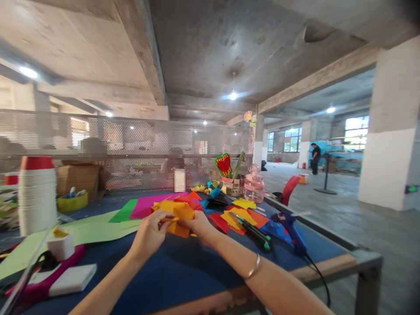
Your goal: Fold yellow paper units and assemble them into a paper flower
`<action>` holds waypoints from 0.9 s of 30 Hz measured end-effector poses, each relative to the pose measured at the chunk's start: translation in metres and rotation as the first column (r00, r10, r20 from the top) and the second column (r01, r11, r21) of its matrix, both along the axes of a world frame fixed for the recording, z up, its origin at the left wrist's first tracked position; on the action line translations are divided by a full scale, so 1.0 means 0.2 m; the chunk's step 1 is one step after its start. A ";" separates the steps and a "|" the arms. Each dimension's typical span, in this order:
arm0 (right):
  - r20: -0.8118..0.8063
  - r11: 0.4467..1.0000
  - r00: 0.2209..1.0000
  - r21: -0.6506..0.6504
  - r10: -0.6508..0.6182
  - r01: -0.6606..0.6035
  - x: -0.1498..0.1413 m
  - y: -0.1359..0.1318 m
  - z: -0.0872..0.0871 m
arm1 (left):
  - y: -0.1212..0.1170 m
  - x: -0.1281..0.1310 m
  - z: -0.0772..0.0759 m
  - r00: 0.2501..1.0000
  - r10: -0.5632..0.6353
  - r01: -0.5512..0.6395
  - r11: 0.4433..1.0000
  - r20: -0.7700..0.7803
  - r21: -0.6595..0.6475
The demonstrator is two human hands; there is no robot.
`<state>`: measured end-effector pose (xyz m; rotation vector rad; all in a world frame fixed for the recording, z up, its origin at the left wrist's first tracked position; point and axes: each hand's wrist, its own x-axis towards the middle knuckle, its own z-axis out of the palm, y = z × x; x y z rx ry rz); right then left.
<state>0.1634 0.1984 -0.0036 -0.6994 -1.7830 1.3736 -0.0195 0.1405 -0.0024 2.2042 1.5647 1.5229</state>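
Observation:
Both of my hands meet above the blue table (pixel 183 271), pinching a folded piece of orange paper (pixel 179 214). My left hand (pixel 149 234) grips the paper's left edge with thumb and fingers closed on it. My right hand (pixel 198 225) holds the right side, fingers curled under it, a thin bracelet (pixel 253 267) on that wrist. A pile of coloured paper sheets (pixel 157 203) lies just beyond the hands.
A blue glue gun (pixel 293 232) with a black cord and a green-handled tool (pixel 254 229) lie at the right. A stack of white cups (pixel 36 194) stands left, a power strip (pixel 49 273) near the front left. A pink jar (pixel 253 183) and a basket (pixel 233 186) sit far back.

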 end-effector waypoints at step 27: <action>0.344 0.994 0.934 0.020 0.096 -0.110 0.03 0.00 -0.02 | -0.04 0.02 0.03 0.997 0.002 0.003 0.998 -0.073 0.067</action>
